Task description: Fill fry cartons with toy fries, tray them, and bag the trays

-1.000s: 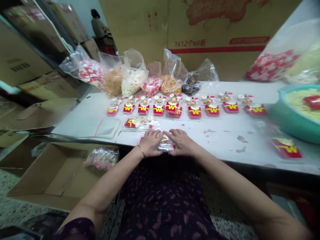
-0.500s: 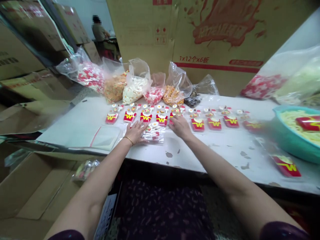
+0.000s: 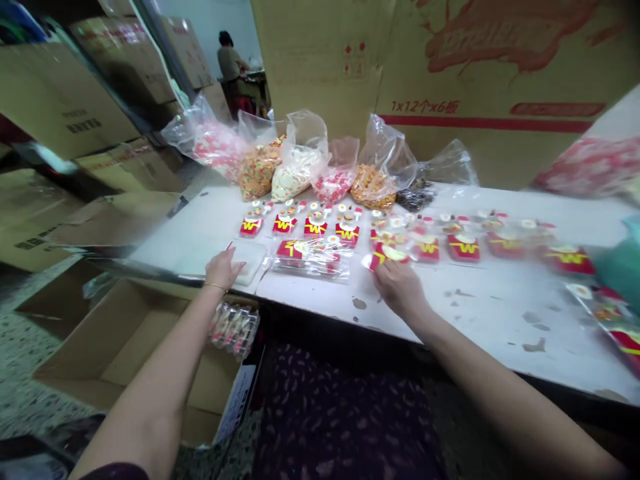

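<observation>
My right hand pinches the near edge of a red fries-box piece with a yellow W, held at the front of the row. Small charms behind it are smeared, so I cannot tell whether they move with it. My left hand is at the left part of a stack of clear plastic bags, thumb and fingers apart. Between the hands lies a clear packet with another red fries-box piece sideways inside. Several similar red pieces, each with small egg and burger charms, stand in a row across the table.
Bags of small coloured pieces line the table's back, before a large cardboard box. An open carton with a clear packet stands below left. A teal basin is at right. A person sits far behind.
My left hand has left the packet and moved left to the bag stack. My right hand has drawn a red fries-box piece forward from the row. The view has turned left.
</observation>
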The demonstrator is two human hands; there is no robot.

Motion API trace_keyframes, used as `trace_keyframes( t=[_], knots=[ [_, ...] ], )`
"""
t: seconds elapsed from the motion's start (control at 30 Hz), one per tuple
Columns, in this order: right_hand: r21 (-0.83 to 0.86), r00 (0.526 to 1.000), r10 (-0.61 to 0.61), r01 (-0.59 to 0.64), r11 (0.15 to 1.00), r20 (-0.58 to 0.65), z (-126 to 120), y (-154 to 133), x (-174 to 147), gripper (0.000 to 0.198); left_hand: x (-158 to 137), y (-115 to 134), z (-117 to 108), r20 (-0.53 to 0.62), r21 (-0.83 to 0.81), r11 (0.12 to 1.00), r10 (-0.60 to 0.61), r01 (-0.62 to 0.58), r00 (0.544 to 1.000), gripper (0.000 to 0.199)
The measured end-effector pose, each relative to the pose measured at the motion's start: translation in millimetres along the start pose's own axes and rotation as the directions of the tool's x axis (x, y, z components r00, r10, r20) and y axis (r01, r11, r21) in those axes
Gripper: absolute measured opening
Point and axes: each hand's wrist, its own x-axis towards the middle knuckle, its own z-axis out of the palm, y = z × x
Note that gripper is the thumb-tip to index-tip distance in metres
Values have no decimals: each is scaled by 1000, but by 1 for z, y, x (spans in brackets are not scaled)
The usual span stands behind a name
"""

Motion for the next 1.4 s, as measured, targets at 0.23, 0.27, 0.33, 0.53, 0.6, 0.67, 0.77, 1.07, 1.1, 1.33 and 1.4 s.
trace_keyframes(
  t=[0.23,0.27,0.33,0.53,0.6,0.67,0.77,1.07,1.1,1.33,1.4],
  knots=[
    [51,975,138,-149,988,176,-17,-4,-79,27,6,-16,13,139,-10,995,97,-97,986,22],
    [53,965,174,-188,981,198,-16,-3,-83,28,8,-14,13,132,-11,995,97,-96,986,19],
    [62,945,243,-262,963,219,-10,-3,-90,29,10,-10,12,125,-15,995,102,-101,987,15],
    [223,926,289,-344,912,244,-1,18,-96,31,-26,41,-5,-28,-145,940,308,-309,951,13],
    [322,944,228,-298,899,238,-5,41,-98,30,-51,75,-9,-16,-264,843,482,-469,876,12],
    [374,957,140,-230,898,252,-9,70,-98,38,-76,116,-7,-11,-360,745,599,-562,801,12],
    [344,907,-13,-146,927,421,-8,114,-93,73,-98,177,6,20,-450,628,717,-635,696,13],
    [173,781,-53,-71,982,622,10,124,-74,102,-89,270,37,99,-431,549,817,-716,568,12],
    [176,795,-40,-85,981,605,8,122,-78,98,-89,271,38,100,-437,566,803,-699,588,12],
    [72,879,123,-175,982,460,-1,115,-106,88,-99,271,44,19,-541,602,707,-587,707,11],
    [69,884,134,-183,981,448,0,110,-106,88,-103,272,45,-22,-543,602,687,-586,726,12]
  ],
)
